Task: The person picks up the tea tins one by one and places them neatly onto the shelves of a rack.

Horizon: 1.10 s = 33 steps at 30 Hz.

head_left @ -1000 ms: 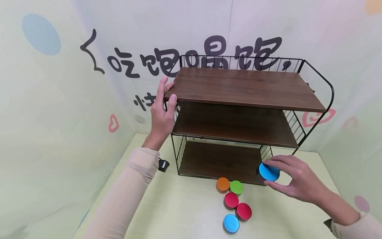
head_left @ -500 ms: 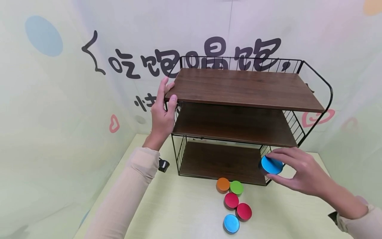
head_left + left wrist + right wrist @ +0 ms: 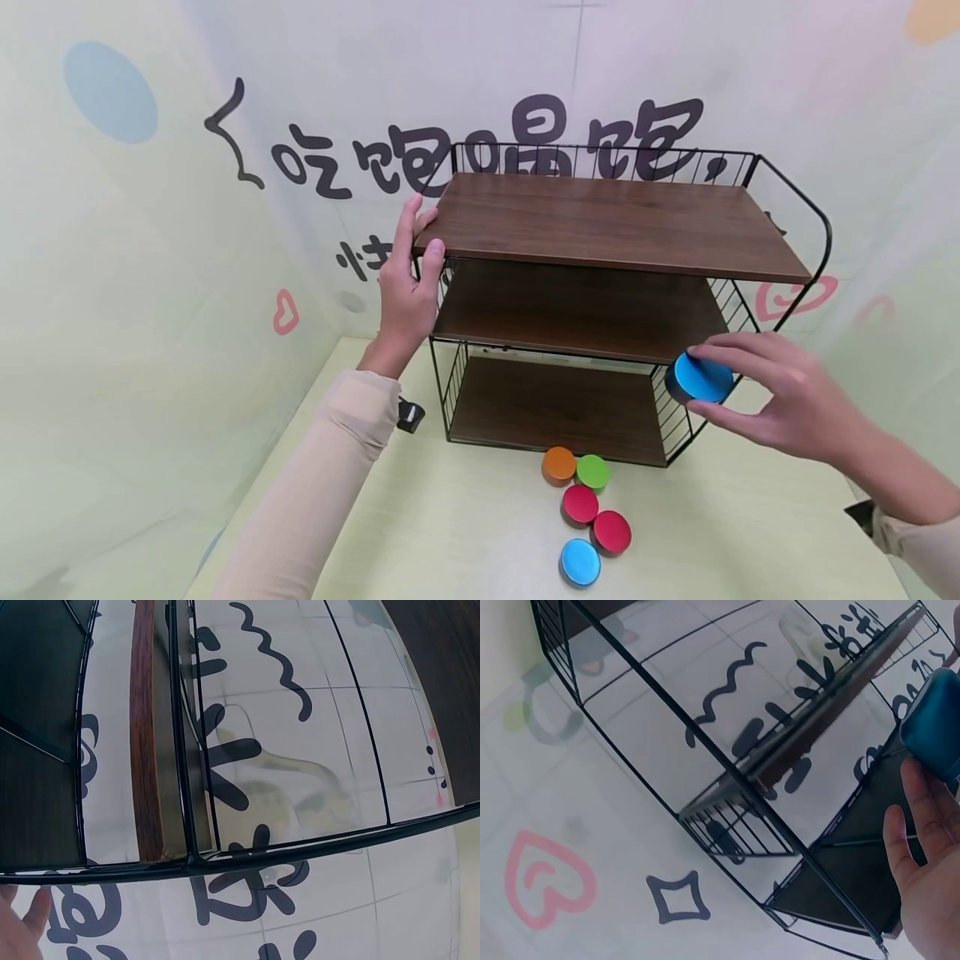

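Observation:
My left hand (image 3: pixel 407 287) holds the left front corner of a three-tier shelf rack (image 3: pixel 615 223) with dark wood boards and black wire sides. Its thumb lies at the front edge of the top board, the fingers along the side. In the left wrist view, fingertips (image 3: pixel 34 915) show beside the black frame. A round blue tin (image 3: pixel 705 379) is pinched between the thumb and fingers of my right hand (image 3: pixel 798 400). The tin is raised off the table, in front of the right end of the middle shelf (image 3: pixel 585 308). In the right wrist view the blue tin (image 3: pixel 934 724) is partly cut off.
Several round tins stand grouped before the rack: an orange tin (image 3: pixel 559 465), a green tin (image 3: pixel 592 472), two red tins (image 3: pixel 580 505) and another blue tin (image 3: pixel 580 562). A small black object (image 3: pixel 409 414) lies left of the rack. Printed fabric walls (image 3: pixel 187 375) surround the table.
My right hand has lifted the blue tin up and to the right, from near the bottom shelf to the middle shelf's height. The left hand stays on the rack's corner.

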Motion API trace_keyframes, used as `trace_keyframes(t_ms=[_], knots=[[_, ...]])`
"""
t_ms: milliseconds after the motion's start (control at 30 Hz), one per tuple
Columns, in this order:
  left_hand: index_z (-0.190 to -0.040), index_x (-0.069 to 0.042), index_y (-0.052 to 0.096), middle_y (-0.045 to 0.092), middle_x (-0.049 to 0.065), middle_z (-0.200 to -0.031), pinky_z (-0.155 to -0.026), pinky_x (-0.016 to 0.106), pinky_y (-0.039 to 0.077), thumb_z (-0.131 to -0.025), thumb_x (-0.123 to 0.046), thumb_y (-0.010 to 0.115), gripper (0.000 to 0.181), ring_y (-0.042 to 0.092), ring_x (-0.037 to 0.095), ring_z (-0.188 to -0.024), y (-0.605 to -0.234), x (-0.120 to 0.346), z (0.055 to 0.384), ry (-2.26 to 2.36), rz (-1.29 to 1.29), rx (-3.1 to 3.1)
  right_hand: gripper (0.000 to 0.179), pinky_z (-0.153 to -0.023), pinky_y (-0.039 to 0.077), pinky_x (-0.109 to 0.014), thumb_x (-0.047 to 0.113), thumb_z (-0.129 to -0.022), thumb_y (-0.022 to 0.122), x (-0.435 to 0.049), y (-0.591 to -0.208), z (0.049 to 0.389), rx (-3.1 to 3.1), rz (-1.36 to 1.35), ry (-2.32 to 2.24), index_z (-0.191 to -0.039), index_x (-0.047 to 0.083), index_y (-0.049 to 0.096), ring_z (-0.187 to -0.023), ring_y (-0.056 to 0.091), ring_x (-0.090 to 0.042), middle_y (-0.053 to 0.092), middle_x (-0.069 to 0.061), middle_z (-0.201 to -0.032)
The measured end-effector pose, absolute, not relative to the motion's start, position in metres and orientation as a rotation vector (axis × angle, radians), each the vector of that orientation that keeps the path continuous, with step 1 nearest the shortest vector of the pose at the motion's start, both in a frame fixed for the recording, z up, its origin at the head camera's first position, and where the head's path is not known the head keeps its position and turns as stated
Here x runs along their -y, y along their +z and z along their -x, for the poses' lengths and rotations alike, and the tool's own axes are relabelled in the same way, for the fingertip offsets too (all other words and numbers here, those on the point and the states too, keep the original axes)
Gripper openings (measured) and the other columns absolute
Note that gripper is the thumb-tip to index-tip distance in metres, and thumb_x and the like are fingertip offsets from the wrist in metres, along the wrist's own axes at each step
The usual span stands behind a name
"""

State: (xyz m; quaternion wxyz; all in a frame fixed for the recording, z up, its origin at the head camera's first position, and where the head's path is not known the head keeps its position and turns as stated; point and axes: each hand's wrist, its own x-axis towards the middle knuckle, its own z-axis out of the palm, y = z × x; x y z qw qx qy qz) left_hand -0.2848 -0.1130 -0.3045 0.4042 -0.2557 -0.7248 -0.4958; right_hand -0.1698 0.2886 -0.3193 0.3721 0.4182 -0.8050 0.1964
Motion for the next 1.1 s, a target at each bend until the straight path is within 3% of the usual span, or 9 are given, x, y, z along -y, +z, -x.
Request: trace_keyframes(t_ms=[233, 333, 567, 833, 1100], knots=[[-0.148, 0.005, 0.038, 0.058, 0.023, -0.135, -0.101, 0.035, 0.038, -0.1, -0.003, 0.05, 0.05, 0.052, 0.032, -0.127, -0.291, 0.107, 0.267, -1.258, 0.643, 1.83, 0.071, -0.097, 0.036, -0.008, 0.066, -0.085, 0.064, -0.289, -0.295, 0.172, 2.038, -1.063, 0.524, -0.102, -0.002, 0.075, -0.105, 0.055, 0.0, 0.07, -0.015, -0.095], [-0.147, 0.006, 0.039, 0.058, 0.025, -0.134, -0.102, 0.034, 0.038, -0.1, -0.001, 0.049, 0.049, 0.052, 0.032, -0.127, -0.284, 0.104, 0.257, -1.272, 0.636, 1.838, 0.072, -0.095, 0.037, -0.007, 0.065, -0.085, 0.064, -0.289, -0.288, 0.174, 2.012, -1.07, 0.551, -0.1, -0.005, 0.075, -0.106, 0.054, 0.001, 0.069, -0.018, -0.093], [-0.15, -0.001, 0.039, 0.059, 0.018, -0.136, -0.103, 0.035, 0.037, -0.1, -0.006, 0.051, 0.051, 0.051, 0.025, -0.13, -0.297, 0.109, 0.275, -1.267, 0.633, 1.84, 0.075, -0.091, 0.032, -0.014, 0.066, -0.084, 0.064, -0.295, -0.273, 0.175, 2.037, -1.045, 0.56, -0.102, -0.006, 0.074, -0.108, 0.051, 0.008, 0.068, -0.02, -0.095], [-0.153, -0.015, 0.039, 0.059, 0.005, -0.138, -0.105, 0.033, 0.037, -0.102, -0.015, 0.051, 0.052, 0.049, 0.012, -0.131, -0.305, 0.115, 0.286, -1.257, 0.636, 1.845, 0.078, -0.088, 0.038, -0.004, 0.068, -0.083, 0.063, -0.305, -0.257, 0.177, 2.097, -0.992, 0.529, -0.109, -0.004, 0.073, -0.106, 0.051, 0.011, 0.068, -0.019, -0.098], [-0.152, -0.013, 0.04, 0.06, 0.006, -0.138, -0.106, 0.034, 0.036, -0.102, -0.015, 0.051, 0.052, 0.048, 0.011, -0.132, -0.305, 0.114, 0.286, -1.246, 0.636, 1.845, 0.08, -0.08, 0.038, -0.002, 0.069, -0.083, 0.062, -0.31, -0.245, 0.18, 2.106, -0.977, 0.5, -0.11, -0.006, 0.072, -0.102, 0.052, 0.01, 0.067, -0.02, -0.099]])
